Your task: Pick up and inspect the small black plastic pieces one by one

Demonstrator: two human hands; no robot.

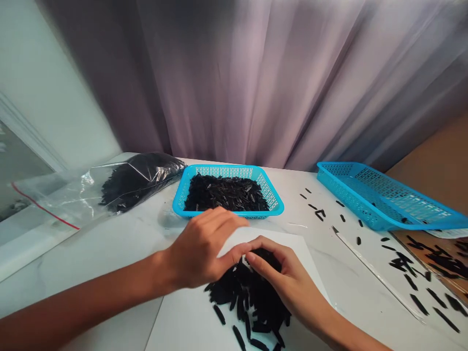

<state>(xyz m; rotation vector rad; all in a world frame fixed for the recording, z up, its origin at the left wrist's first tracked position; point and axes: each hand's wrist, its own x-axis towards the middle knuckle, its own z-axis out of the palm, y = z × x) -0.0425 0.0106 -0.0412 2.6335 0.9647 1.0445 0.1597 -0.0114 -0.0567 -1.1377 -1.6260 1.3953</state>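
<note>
A pile of small, elongated black pieces (252,292) lies on a white sheet (183,317) in front of me. My left hand (208,243) is over the far left side of the pile, with its fingers stretched out and its thumb pointing right. My right hand (280,265) curves around the pile's right side, thumb and index finger apart. The thumb tips nearly meet above the heap. Neither hand visibly grips a piece, though some fingertips are hidden. Just beyond them stands a blue basket (276,197) filled with similar black pieces (226,192).
A clear zip bag (84,190) with more black pieces leans at the left. To the right sit another blue basket (365,214), a thin white pen-like tool (376,273) with a dark tip and scattered black pieces. A grey-purple curtain (234,83) hangs behind the table.
</note>
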